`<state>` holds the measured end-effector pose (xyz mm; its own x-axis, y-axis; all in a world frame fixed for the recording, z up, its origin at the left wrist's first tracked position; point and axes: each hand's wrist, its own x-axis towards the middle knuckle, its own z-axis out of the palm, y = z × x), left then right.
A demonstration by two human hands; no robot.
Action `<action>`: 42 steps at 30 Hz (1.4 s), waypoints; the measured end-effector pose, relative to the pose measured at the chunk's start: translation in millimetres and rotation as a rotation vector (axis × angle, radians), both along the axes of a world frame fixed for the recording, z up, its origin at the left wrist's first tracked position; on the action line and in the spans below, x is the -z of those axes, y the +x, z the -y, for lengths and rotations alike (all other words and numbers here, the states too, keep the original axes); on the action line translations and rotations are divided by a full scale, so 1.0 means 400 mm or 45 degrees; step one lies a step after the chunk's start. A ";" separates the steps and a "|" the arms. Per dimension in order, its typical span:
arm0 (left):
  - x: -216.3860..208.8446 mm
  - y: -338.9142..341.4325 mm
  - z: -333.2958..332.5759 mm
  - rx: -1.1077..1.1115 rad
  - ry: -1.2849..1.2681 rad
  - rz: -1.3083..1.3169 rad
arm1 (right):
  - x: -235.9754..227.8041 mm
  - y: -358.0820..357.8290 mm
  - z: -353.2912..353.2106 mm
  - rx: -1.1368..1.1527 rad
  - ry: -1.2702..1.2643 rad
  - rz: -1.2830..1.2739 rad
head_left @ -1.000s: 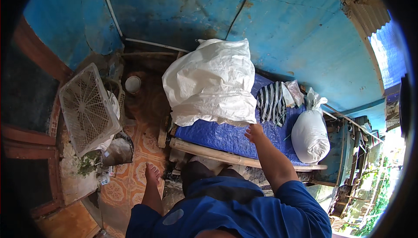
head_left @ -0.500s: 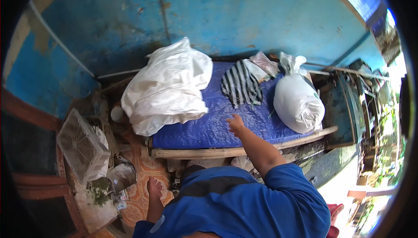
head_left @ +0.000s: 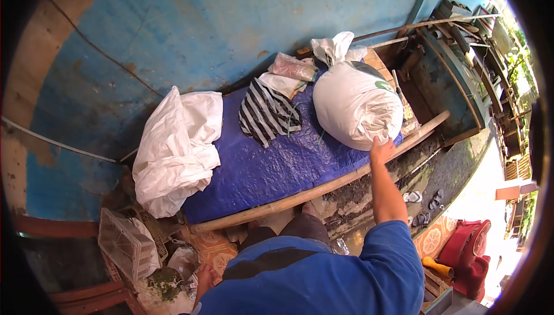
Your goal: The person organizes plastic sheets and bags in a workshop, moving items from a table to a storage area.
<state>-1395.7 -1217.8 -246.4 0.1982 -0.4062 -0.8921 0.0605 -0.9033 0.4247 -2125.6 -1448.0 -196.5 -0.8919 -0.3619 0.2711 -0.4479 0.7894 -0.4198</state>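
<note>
My right arm reaches out to a full, tied white sack (head_left: 358, 104) at the right end of a blue tarp (head_left: 271, 168). My right hand (head_left: 381, 150) is at the sack's near lower end, with the thumb on the cloth and the other fingers partly hidden at its edge. My left hand (head_left: 205, 277) hangs low beside my body, partly covered by my shirt, apparently open and holding nothing. A black-and-white striped bag (head_left: 266, 113) lies left of the sack, with a pinkish clear plastic package (head_left: 293, 66) behind it. Crumpled white sacking (head_left: 176, 153) covers the tarp's left end.
A bamboo pole (head_left: 300, 195) edges the platform in front. A stained blue wall (head_left: 231, 21) rises behind. A plastic crate (head_left: 124, 243) stands on the left. Sandals (head_left: 437, 199) and a red padded item (head_left: 464, 251) lie at the right, near a wooden cabinet (head_left: 447, 84).
My right hand has moved from above the tarp's middle rightward to the white sack and now touches it. The view has turned right, and my left hand is more covered by my shirt.
</note>
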 end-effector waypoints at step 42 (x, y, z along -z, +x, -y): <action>-0.064 0.088 -0.081 0.262 0.436 0.078 | 0.055 0.196 -0.027 -0.914 1.007 0.158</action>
